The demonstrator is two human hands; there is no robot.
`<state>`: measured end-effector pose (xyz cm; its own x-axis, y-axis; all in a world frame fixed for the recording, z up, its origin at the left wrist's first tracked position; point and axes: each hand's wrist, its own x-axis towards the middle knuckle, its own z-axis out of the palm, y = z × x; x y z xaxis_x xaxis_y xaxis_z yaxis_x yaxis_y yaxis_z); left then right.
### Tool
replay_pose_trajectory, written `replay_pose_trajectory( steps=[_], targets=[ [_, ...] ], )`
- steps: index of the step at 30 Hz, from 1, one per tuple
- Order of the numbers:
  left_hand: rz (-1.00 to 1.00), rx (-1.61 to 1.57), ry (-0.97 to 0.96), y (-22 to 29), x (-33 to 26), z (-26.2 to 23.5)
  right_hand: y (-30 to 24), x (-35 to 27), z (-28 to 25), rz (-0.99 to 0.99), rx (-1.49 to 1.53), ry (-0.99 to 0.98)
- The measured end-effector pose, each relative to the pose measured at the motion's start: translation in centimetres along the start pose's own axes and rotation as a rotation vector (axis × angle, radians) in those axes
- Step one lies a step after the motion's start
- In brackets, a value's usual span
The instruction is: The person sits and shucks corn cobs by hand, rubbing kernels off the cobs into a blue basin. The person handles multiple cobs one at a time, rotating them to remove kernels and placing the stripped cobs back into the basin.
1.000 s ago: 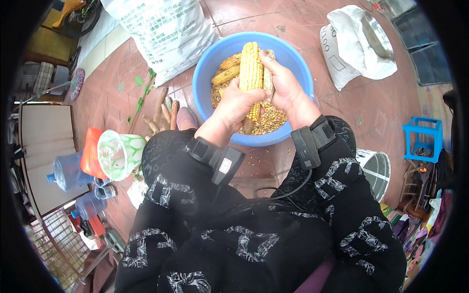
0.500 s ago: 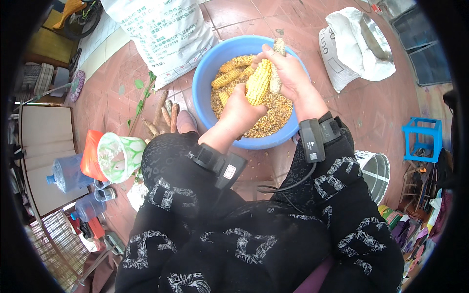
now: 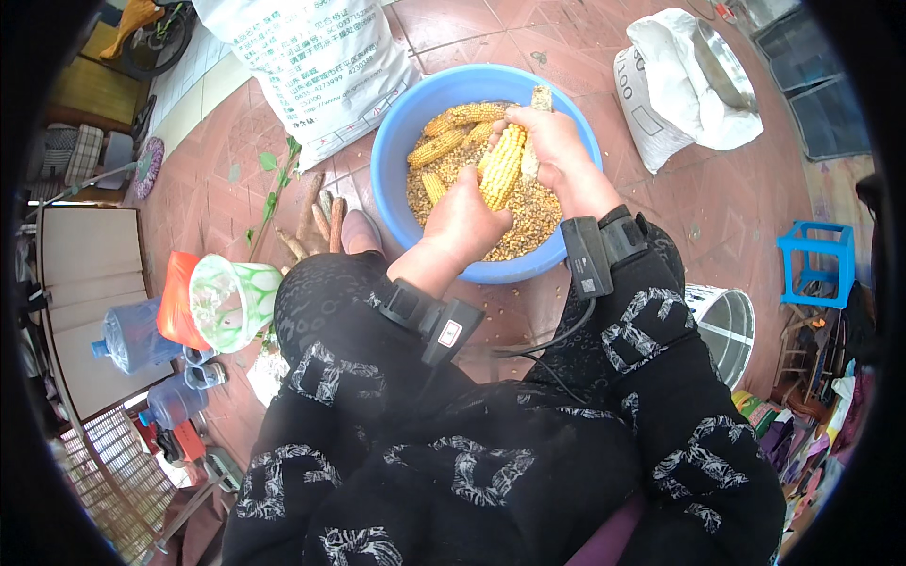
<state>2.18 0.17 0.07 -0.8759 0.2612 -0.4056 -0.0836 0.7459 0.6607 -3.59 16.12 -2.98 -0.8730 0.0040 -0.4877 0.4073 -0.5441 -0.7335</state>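
Over the blue basin [image 3: 392, 203] my left hand [image 3: 461, 224] is closed round the lower end of a yellow corn cob [image 3: 503, 168]. My right hand [image 3: 557, 151] is closed on a pale, stripped cob [image 3: 530, 158], which stands up past the fingers and lies against the yellow cob's right side. Loose corn kernels [image 3: 528, 226] cover the bottom of the basin. Several more cobs with kernels [image 3: 439, 149] rest on them at the basin's left and far side. The right fingertips are partly hidden behind the yellow cob.
A printed white sack [image 3: 311, 85] stands beyond the basin at the left, another white sack [image 3: 651, 104] at the far right. Bare cobs [image 3: 321, 212] lie by my left foot. A green-and-white bucket [image 3: 226, 302], a metal bucket [image 3: 731, 330] and a blue stool [image 3: 816, 264] stand around.
My right hand has moved down and slightly towards me along with the stripped cob. The yellow cob has shifted a little to the right and towards me.
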Motion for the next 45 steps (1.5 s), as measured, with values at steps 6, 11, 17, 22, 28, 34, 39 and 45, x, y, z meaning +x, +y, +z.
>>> replay_pose_trajectory(
  steps=[6,11,17,22,28,34,39,45],
  targets=[
    [0.040,-0.024,0.005,-0.8,0.0,0.1,-0.7,-0.1,-1.0,0.086,0.061,-0.058],
    [-0.004,-0.004,-0.021,-0.8,0.6,-0.2,-0.3,-0.8,0.2,-0.020,-0.085,-0.060],
    [-0.011,0.195,-0.016,-0.1,0.3,0.1,0.6,-0.3,0.1,0.000,-0.148,0.027],
    [-0.002,0.238,-0.040,-0.4,0.2,0.0,0.8,0.2,-0.6,0.123,-0.078,0.056],
    [0.105,0.257,0.026,-1.7,0.6,0.0,1.5,-0.3,-0.5,-0.141,-0.430,0.019],
    [0.172,0.429,0.097,-2.1,0.5,0.7,1.9,0.0,-0.7,-0.023,-0.282,0.123],
    [0.165,0.455,0.092,-2.4,0.7,0.6,1.2,-0.7,-1.0,0.153,-0.162,-0.002],
    [0.161,0.506,0.114,-2.2,0.9,0.9,3.5,-0.6,-0.2,-0.200,-0.741,0.128]
  ],
)
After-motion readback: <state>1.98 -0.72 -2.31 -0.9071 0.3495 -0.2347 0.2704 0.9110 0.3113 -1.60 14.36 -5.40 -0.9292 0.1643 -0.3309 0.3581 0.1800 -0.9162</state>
